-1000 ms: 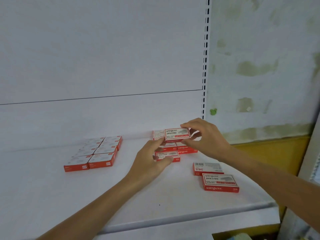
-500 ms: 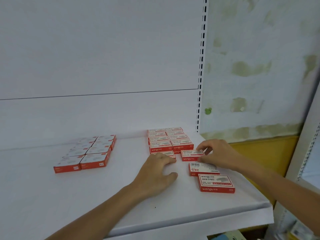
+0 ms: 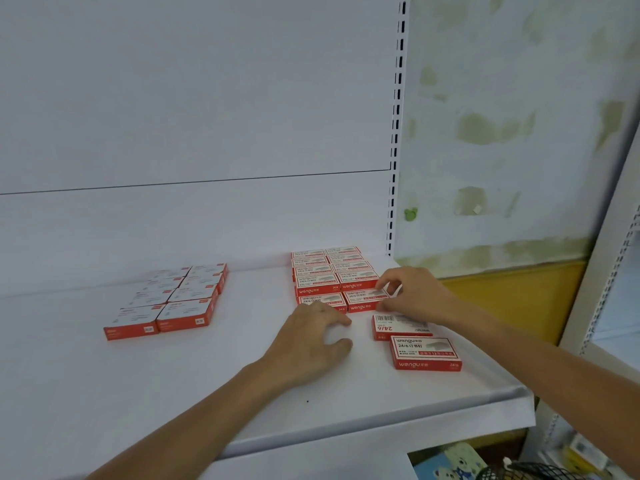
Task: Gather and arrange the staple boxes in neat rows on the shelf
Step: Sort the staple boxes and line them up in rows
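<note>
Red and white staple boxes lie on the white shelf (image 3: 207,393). A two-column block of boxes (image 3: 332,271) runs from the back wall forward at the right. My right hand (image 3: 414,294) pinches the front right box (image 3: 362,299) of that block by its right end. My left hand (image 3: 311,341) rests on the shelf with spread fingers, fingertips touching the front left box (image 3: 322,301). Two loose boxes lie to the right front: an upside-down box (image 3: 398,327) and an upright box (image 3: 426,353). Another two-column block (image 3: 173,299) sits at the left.
The shelf's front edge (image 3: 381,431) runs below my arms, its right end near a yellow wall panel (image 3: 512,296). A slotted upright (image 3: 396,133) stands behind the right block. Below the shelf are a patterned item (image 3: 450,462) and a black wire basket (image 3: 519,472).
My right hand brought a box down from above the block and set it at the front of the right column. My left hand settled onto the shelf beside it.
</note>
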`<state>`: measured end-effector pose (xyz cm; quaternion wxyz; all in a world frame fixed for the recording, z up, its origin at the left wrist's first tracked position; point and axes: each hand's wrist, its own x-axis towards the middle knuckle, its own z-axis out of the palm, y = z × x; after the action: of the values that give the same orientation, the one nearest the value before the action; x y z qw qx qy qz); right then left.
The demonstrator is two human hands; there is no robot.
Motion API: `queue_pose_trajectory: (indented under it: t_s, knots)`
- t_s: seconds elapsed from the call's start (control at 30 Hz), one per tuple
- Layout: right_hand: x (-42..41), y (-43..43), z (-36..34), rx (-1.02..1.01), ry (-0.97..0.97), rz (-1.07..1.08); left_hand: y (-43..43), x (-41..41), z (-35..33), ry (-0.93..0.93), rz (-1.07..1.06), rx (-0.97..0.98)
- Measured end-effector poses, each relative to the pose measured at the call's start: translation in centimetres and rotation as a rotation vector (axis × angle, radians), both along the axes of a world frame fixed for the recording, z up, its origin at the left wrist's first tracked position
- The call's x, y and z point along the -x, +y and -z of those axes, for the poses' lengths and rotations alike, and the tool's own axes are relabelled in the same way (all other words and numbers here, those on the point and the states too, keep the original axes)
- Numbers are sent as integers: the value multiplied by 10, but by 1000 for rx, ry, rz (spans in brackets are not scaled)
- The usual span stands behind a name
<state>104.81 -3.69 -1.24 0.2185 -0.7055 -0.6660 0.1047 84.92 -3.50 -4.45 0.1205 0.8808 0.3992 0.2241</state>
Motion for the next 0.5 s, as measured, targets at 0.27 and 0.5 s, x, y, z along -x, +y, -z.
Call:
queue_pose_trajectory:
  t_s: [0.27,0.5]
  knots:
    - [-9,-18,-2,36,8,76,-11,-2,-3,68,87,-172]
    - [-8,-38,-5,53,-93,112,-18,-5,-5,-20,64,-34]
